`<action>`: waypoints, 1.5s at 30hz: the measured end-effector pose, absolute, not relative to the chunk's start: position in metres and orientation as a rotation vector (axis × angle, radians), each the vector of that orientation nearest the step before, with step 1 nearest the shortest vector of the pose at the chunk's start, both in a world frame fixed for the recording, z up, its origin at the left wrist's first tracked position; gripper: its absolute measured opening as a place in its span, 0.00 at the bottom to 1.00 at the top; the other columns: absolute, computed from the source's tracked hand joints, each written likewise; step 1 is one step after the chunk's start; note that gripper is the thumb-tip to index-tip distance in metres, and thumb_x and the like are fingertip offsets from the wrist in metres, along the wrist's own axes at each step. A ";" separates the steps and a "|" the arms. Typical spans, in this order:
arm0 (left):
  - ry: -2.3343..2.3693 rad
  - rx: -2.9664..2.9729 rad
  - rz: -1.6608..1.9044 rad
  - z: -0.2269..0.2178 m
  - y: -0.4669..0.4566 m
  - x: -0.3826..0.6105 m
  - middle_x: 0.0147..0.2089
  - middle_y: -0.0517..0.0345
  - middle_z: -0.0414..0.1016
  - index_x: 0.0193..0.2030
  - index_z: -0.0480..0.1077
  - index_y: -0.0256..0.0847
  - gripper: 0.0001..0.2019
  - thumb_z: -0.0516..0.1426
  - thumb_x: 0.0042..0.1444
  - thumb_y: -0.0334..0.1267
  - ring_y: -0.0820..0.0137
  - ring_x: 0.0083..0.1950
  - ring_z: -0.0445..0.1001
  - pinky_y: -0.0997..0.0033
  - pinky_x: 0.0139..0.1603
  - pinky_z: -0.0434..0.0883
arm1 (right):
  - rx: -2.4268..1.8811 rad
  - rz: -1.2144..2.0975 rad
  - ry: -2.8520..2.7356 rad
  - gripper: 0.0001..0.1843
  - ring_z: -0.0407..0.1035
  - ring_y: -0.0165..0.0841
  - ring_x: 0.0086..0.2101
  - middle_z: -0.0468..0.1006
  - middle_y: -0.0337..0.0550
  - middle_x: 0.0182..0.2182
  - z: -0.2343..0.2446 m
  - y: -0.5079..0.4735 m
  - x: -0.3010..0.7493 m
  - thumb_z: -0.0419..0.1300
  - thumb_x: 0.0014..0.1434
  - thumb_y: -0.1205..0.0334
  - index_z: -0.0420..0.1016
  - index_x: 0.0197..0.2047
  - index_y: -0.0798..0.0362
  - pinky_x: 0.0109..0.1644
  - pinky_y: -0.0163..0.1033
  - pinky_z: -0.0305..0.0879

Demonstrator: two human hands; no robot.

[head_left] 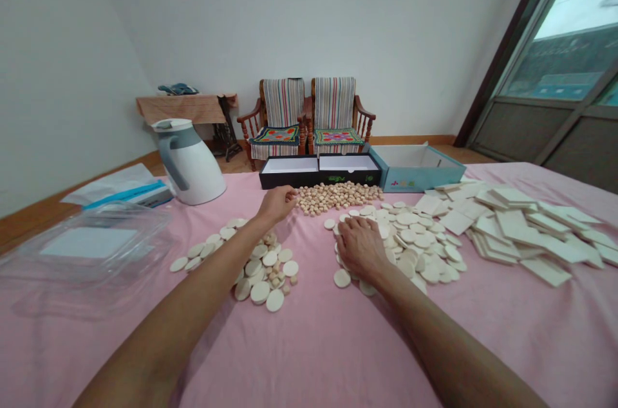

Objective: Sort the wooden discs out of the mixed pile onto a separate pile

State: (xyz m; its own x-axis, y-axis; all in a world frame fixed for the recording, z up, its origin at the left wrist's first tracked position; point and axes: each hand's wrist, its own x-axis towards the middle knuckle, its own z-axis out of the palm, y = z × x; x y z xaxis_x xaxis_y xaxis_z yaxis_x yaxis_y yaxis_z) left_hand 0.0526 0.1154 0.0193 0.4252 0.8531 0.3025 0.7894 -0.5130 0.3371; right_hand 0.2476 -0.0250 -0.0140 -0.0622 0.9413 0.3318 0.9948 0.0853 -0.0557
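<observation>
My left hand (279,203) reaches to the left edge of a heap of small wooden cubes (338,197). Its fingers are pinched together, and whatever sits between them is too small to make out. Over the left side of a wide pile of round wooden discs (410,237), my right hand (360,244) lies palm down with fingers curled onto the discs; its fingertips are partly hidden. Beneath and beside my left forearm is a smaller group of discs (261,292), with several wooden cubes (276,280) mixed among them.
Rectangular wooden tiles (526,228) are heaped on the right. Behind the cubes stand a black two-part box (290,181) and a light blue box (425,179). A white jug (196,170), a blue carton (130,195) and clear plastic trays (91,244) occupy the left of the pink cloth (313,356).
</observation>
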 end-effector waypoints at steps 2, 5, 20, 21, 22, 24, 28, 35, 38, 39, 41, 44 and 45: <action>1.521 2.483 0.755 0.019 0.121 0.052 0.41 0.53 0.79 0.45 0.74 0.37 0.14 0.52 0.54 0.32 0.69 0.40 0.76 0.74 0.41 0.70 | -1.934 -0.269 -2.090 0.16 0.60 0.40 0.49 0.74 0.50 0.43 -0.013 -0.025 0.248 0.46 0.64 0.57 0.72 0.41 0.53 0.53 0.45 0.46; 1.483 2.474 0.708 0.018 0.121 0.037 0.38 0.54 0.79 0.40 0.75 0.37 0.12 0.53 0.53 0.32 0.70 0.38 0.76 0.75 0.40 0.70 | -1.948 -0.267 -2.094 0.17 0.60 0.40 0.48 0.74 0.50 0.44 -0.012 -0.025 0.247 0.45 0.64 0.57 0.72 0.42 0.53 0.53 0.45 0.47; 1.509 2.552 0.306 0.009 0.099 -0.021 0.28 0.58 0.77 0.26 0.76 0.41 0.11 0.56 0.38 0.24 0.69 0.31 0.72 0.75 0.34 0.65 | -1.968 -0.238 -2.128 0.16 0.60 0.40 0.50 0.73 0.50 0.45 -0.012 -0.026 0.247 0.45 0.64 0.58 0.72 0.43 0.53 0.54 0.45 0.45; 1.517 2.554 0.311 0.008 0.099 -0.020 0.29 0.57 0.77 0.26 0.76 0.41 0.11 0.56 0.37 0.24 0.69 0.31 0.73 0.74 0.34 0.65 | -1.963 -0.240 -2.126 0.16 0.60 0.40 0.50 0.73 0.50 0.45 -0.012 -0.026 0.247 0.45 0.64 0.58 0.72 0.44 0.53 0.54 0.45 0.44; 1.526 2.552 0.318 0.008 0.101 -0.018 0.29 0.57 0.77 0.26 0.76 0.41 0.11 0.56 0.37 0.24 0.68 0.32 0.73 0.74 0.34 0.65 | -1.957 -0.242 -2.123 0.16 0.60 0.40 0.50 0.73 0.50 0.45 -0.012 -0.026 0.247 0.45 0.64 0.58 0.72 0.44 0.53 0.54 0.45 0.44; 1.541 2.537 0.333 0.008 0.105 -0.012 0.29 0.57 0.77 0.25 0.75 0.41 0.09 0.56 0.37 0.25 0.68 0.32 0.73 0.74 0.34 0.65 | -1.950 -0.242 -2.117 0.16 0.60 0.40 0.50 0.73 0.50 0.45 -0.012 -0.025 0.247 0.46 0.63 0.58 0.72 0.44 0.53 0.54 0.45 0.44; 1.572 2.468 0.426 0.010 0.118 0.010 0.27 0.59 0.77 0.24 0.75 0.41 0.06 0.58 0.40 0.28 0.69 0.31 0.74 0.76 0.33 0.67 | -1.982 -0.221 -2.128 0.16 0.60 0.40 0.49 0.73 0.51 0.45 -0.010 -0.026 0.247 0.46 0.63 0.59 0.72 0.44 0.53 0.54 0.45 0.45; 1.579 2.344 0.737 0.015 0.129 0.030 0.47 0.51 0.77 0.49 0.71 0.38 0.17 0.53 0.52 0.32 0.70 0.39 0.76 0.73 0.40 0.71 | -1.973 -0.245 -2.119 0.17 0.59 0.40 0.50 0.73 0.51 0.46 -0.009 -0.027 0.246 0.45 0.64 0.57 0.72 0.44 0.53 0.54 0.45 0.46; 1.450 2.372 0.593 0.015 0.121 0.016 0.38 0.55 0.79 0.37 0.75 0.38 0.11 0.55 0.48 0.32 0.69 0.36 0.76 0.74 0.38 0.71 | -1.977 -0.231 -2.119 0.16 0.60 0.40 0.50 0.73 0.51 0.46 -0.010 -0.026 0.246 0.46 0.63 0.58 0.72 0.44 0.53 0.54 0.45 0.46; 1.398 2.383 0.521 0.015 0.118 0.010 0.35 0.56 0.79 0.34 0.76 0.38 0.09 0.56 0.46 0.32 0.70 0.35 0.75 0.75 0.37 0.71 | -1.972 -0.226 -2.117 0.15 0.60 0.40 0.49 0.74 0.51 0.45 -0.011 -0.026 0.246 0.47 0.63 0.58 0.72 0.43 0.53 0.54 0.45 0.46; 1.297 2.395 0.375 0.015 0.110 -0.001 0.30 0.59 0.79 0.30 0.76 0.39 0.07 0.58 0.43 0.33 0.70 0.33 0.75 0.77 0.34 0.70 | -1.958 -0.223 -2.115 0.15 0.60 0.40 0.49 0.74 0.51 0.44 -0.012 -0.025 0.246 0.47 0.63 0.58 0.73 0.43 0.53 0.54 0.45 0.45; 1.197 2.400 0.226 0.016 0.100 -0.010 0.29 0.60 0.79 0.31 0.77 0.40 0.09 0.59 0.39 0.31 0.72 0.31 0.74 0.79 0.32 0.68 | -1.950 -0.229 -2.111 0.16 0.60 0.41 0.49 0.74 0.51 0.43 -0.013 -0.025 0.247 0.46 0.63 0.58 0.72 0.42 0.53 0.54 0.46 0.45; 1.183 2.405 0.203 0.016 0.098 -0.012 0.29 0.60 0.79 0.31 0.77 0.40 0.10 0.59 0.38 0.30 0.72 0.30 0.74 0.79 0.31 0.67 | -1.949 -0.230 -2.113 0.16 0.60 0.41 0.49 0.74 0.50 0.43 -0.013 -0.025 0.247 0.46 0.63 0.58 0.72 0.42 0.53 0.54 0.46 0.45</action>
